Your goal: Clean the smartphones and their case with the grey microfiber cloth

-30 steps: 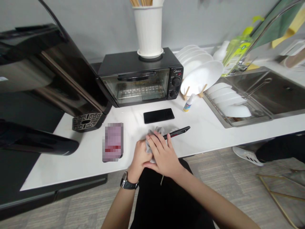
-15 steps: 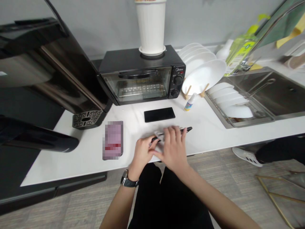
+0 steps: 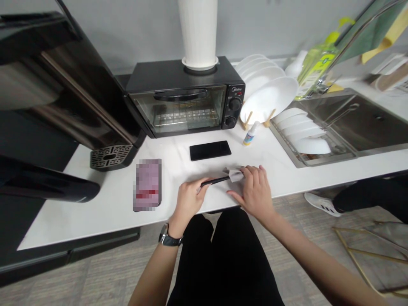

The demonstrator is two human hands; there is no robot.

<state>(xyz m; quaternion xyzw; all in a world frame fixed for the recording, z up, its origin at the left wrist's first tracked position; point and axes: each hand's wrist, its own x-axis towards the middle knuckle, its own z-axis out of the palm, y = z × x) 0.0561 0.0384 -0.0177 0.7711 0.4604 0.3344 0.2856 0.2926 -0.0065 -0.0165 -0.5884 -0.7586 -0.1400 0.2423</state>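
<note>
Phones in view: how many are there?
2 clear: the flat phone before the oven, the held phone edge-on in the left hand; the pixelated purple item could be a third.

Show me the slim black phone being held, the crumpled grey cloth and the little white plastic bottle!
Slim black held phone [image 3: 215,181], head view: its thin edge.
Crumpled grey cloth [image 3: 235,175], head view: its folds.
Little white plastic bottle [image 3: 249,137], head view: its label.

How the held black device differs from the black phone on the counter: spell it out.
The held device is in the left hand; the black phone lies flat on the counter. The device shows its thin edge; the phone, its broad face. Cloth covers part of the device; the phone is uncovered. Both look black.
</note>
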